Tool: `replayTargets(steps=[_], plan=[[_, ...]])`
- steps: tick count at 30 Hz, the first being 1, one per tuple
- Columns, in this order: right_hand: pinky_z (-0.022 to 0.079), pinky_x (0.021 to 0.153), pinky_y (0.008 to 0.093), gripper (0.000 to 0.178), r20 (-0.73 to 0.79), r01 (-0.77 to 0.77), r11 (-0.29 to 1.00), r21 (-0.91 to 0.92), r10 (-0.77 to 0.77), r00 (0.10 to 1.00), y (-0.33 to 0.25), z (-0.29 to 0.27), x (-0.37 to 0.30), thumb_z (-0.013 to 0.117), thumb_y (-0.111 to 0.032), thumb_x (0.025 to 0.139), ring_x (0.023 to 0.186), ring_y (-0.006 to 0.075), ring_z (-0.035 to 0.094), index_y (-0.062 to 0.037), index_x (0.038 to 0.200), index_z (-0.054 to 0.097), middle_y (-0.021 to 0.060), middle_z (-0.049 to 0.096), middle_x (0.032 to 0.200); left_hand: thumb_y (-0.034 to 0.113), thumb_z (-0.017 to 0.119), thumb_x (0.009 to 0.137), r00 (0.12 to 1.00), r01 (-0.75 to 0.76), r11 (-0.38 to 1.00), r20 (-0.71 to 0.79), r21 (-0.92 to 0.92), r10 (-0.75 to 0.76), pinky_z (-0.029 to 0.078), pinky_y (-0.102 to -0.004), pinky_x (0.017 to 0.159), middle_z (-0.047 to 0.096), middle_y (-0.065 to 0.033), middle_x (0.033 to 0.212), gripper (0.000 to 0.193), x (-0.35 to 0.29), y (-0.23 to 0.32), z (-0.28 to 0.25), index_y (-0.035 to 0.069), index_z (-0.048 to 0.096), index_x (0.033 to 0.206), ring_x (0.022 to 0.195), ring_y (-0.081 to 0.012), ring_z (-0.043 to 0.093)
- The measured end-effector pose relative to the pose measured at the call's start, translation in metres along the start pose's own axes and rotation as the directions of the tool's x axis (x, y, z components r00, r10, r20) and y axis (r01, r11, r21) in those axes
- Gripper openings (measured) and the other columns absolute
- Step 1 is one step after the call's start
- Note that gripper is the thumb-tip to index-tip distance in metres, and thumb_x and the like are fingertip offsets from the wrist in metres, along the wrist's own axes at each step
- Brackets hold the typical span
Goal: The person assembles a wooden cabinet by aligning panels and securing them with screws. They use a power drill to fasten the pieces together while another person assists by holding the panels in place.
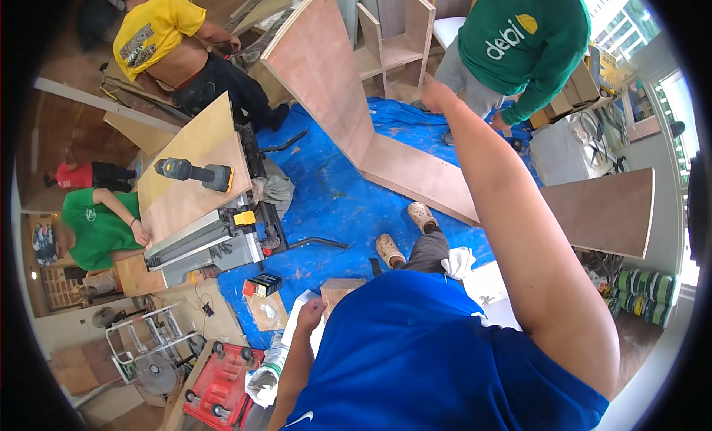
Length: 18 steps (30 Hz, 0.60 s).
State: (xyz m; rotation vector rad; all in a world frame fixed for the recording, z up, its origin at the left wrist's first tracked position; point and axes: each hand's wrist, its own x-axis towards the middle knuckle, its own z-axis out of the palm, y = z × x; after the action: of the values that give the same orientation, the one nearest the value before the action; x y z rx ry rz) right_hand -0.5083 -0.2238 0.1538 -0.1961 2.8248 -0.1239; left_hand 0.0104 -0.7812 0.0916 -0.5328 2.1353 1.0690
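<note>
Plywood forms the large angled piece point(319, 79) ahead of the person: a tall upright board meets a long low plank, which lies on the blue tarp point(322, 182). To the right, another plywood panel point(608, 208) reaches toward the window; the forearm hides whether it joins the plank.

The 2 hands are well apart. The right hand point(439, 97) stretches far forward, appearing above the plank and near a person in a green sweatshirt point(523, 53); I cannot tell whether it touches anything. The left hand point(313, 310) is low by the body, fingers curled, nearest a small board point(341, 290) on the floor; whether it holds something, I cannot tell.

Behind the right hand stands a wooden shelf unit point(406, 49). At left, a cordless drill point(194, 173) lies on a plywood sheet point(200, 142) over a work stand point(211, 245), with a person in a green T-shirt point(104, 227) touching the sheet's edge. A person in a yellow shirt point(156, 30) bends beyond. Lower left, a red dolly point(222, 379) lies with 4 casters up.
</note>
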Motion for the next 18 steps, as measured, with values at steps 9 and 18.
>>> replayTargets(steps=[9, 18], plan=[[0.052, 0.091, 0.0452, 0.082, -0.245, -0.029, 0.936, 0.350, 0.121, 0.962, -0.037, -0.037, -0.066, 0.071, -0.021, 0.081, 0.105, 0.0376, 0.068, -0.0083, 0.154, 0.035, 0.0267, 0.069, 0.112, 0.040, 0.073, 0.087, 0.997, 0.066, 0.993, 0.044, -0.102, -0.062, 0.052, -0.0368, 0.087, 0.073, -0.0179, 0.106, 0.052, 0.018, -0.102, 0.016, 0.001, 0.067, 0.120, 0.098, -0.0269, 0.069], [0.052, 0.094, 0.0427, 0.056, 0.241, -0.003, 0.869, 0.495, -0.134, 0.961, -0.063, 0.084, -0.220, 0.071, -0.037, 0.085, 0.105, 0.0323, 0.068, -0.0116, 0.134, 0.063, 0.0164, 0.072, 0.109, 0.040, 0.071, 0.088, 1.000, -0.019, 0.999, -0.022, 0.044, 0.020, 0.053, -0.0383, 0.088, 0.071, -0.0202, 0.107, 0.052, 0.043, 0.002, 0.002, 0.001, 0.065, 0.122, 0.099, -0.0300, 0.069]])
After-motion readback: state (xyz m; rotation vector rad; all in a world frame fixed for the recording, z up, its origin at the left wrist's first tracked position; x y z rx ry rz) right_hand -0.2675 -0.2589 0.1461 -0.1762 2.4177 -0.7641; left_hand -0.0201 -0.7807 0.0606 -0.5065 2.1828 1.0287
